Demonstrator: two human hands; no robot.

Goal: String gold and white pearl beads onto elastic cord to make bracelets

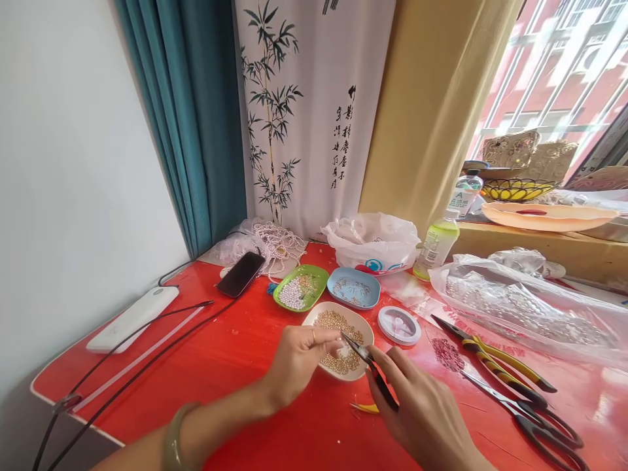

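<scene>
My right hand [409,396] is closed around the dark handles of a pair of small pliers [366,356]. The pliers' jaws point up and left, meeting the fingertips of my left hand [297,360]. Those left fingertips are pinched together, but whatever sits between them is too small to make out. Both hands are over a white dish [310,318] of gold beads [333,320], whose front part they partly cover. Just behind it stand a green dish [321,278] with white and gold beads and a blue dish [336,275] holding small metal pieces.
Long-nose pliers [490,363], scissors [515,405] and a pile of dark red bits [447,354] lie at right, near a round white container [400,326]. Plastic bags [375,245] and a bottle [436,245] line the back. A phone [241,273], power bank [132,319] and cables occupy the left.
</scene>
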